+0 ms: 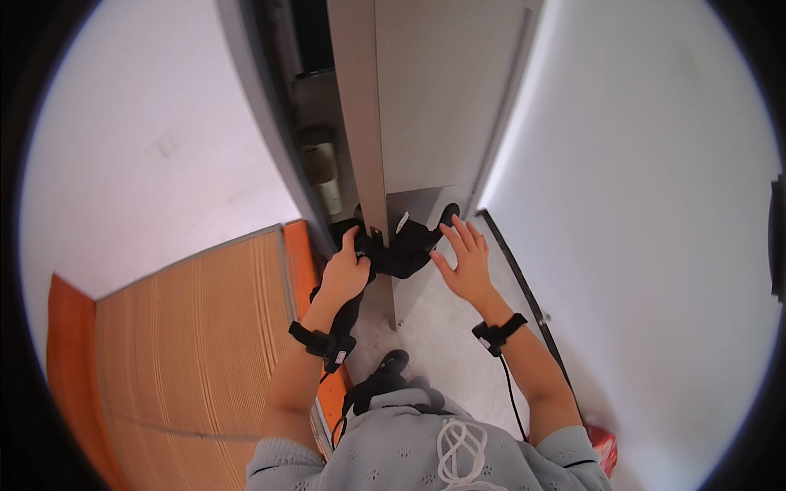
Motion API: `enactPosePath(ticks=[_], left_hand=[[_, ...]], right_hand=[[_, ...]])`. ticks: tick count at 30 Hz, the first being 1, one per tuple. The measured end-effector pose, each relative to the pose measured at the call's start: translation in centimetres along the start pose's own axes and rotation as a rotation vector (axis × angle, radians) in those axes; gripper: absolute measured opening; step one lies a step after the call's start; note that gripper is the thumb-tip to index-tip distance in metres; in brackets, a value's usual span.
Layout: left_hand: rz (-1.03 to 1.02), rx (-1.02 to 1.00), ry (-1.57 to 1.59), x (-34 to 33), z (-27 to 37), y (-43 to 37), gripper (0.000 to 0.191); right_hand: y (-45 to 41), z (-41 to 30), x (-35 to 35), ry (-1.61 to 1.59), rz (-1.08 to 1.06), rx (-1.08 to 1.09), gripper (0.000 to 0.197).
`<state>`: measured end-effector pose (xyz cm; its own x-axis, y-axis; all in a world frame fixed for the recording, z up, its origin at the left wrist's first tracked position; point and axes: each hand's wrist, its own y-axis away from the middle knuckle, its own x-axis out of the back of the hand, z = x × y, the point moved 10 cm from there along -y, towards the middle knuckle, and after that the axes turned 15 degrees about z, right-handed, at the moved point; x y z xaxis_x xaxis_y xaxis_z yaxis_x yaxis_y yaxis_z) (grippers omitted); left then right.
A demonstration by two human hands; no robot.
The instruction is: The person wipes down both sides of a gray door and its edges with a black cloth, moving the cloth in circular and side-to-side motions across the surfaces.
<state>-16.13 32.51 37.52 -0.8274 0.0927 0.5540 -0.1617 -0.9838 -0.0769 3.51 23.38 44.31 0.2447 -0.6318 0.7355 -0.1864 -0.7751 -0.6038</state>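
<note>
A bundle of black fabric (402,255) wraps around the edge of a pale door (448,110) near its latch (376,233); its exact kind is unclear. My left hand (347,273) is against or just above this fabric, with the forefinger stretched out and the other fingers curled. Whether it grips the cloth is hidden. Dark material also hangs below that hand. On the right, my right hand (463,261) is spread near the far end of the fabric and holds nothing. Both wrists carry black strapped devices with cables.
The door stands ajar, with a pale bin (322,178) visible through the gap. At left lies a ribbed brown surface (190,331) with orange edging (299,251). A white wall (645,215) rises at right, a red object (603,448) at its foot. Pale floor (439,325) lies below.
</note>
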Motion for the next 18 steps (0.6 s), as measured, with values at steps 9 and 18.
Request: enactPosePath(ticks=[9,18], left_hand=[[-0.427,-0.221,0.002,-7.5,6.0,-8.1,0.052],[-0.440,-0.817,0.119,-17.1,20.7,-7.3,0.039]], right_hand=[[-8.3,-4.2,1.8,-0.145,0.287,-0.160,0.063],[-6.4,-0.2,9.4,0.065,0.561,0.028,0.031]])
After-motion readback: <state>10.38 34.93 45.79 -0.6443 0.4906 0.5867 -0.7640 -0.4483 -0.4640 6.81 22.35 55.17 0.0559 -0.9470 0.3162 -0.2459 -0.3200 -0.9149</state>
